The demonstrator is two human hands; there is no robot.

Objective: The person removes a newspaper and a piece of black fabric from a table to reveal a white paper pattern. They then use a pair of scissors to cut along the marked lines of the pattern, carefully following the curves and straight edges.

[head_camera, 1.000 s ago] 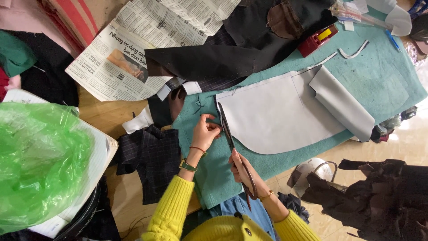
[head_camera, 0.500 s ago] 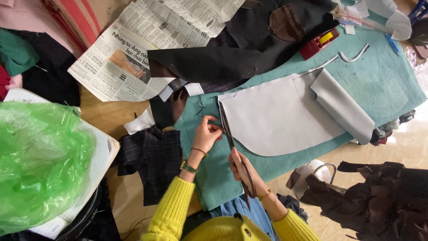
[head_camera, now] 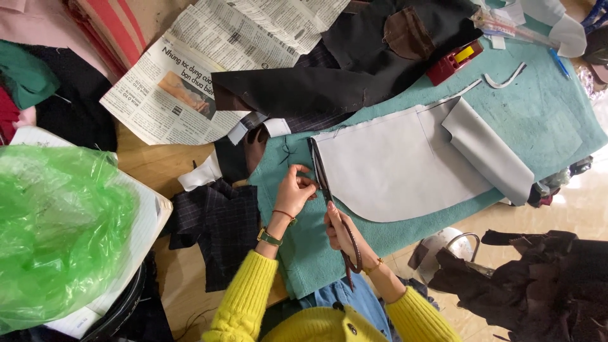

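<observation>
At your far left a crumpled green plastic bag [head_camera: 54,228] bulges over a white board, filling that whole corner. Just right of it a dark checked cloth piece [head_camera: 218,221] lies on the bare wooden worktop [head_camera: 142,158], its right edge touching the teal felt [head_camera: 538,120] that covers most of the surface. Above, a spread newspaper [head_camera: 209,69] overlaps the worktop's upper part, with black fabric [head_camera: 354,69] lying across its right edge.

Your left hand [head_camera: 294,190] rests on the felt just left of the scissors [head_camera: 329,202], its fingers pressed together in a pinch on the felt's cut edge near the blades. Your right hand [head_camera: 342,231] grips the scissors' dark handles, fingers curled shut through and around the loops; the blades point away from you, running along the straight left edge of the grey pattern piece [head_camera: 392,171].

That grey piece lies flat on the felt, its lower edge curving rightward, its right end folded back over itself. Right of the fold the felt is bare and open up to the red box [head_camera: 453,60] and a curved white offcut [head_camera: 506,77]. At far right, dark brown cloth [head_camera: 538,285] is heaped on the floor below the worktop's edge.
</observation>
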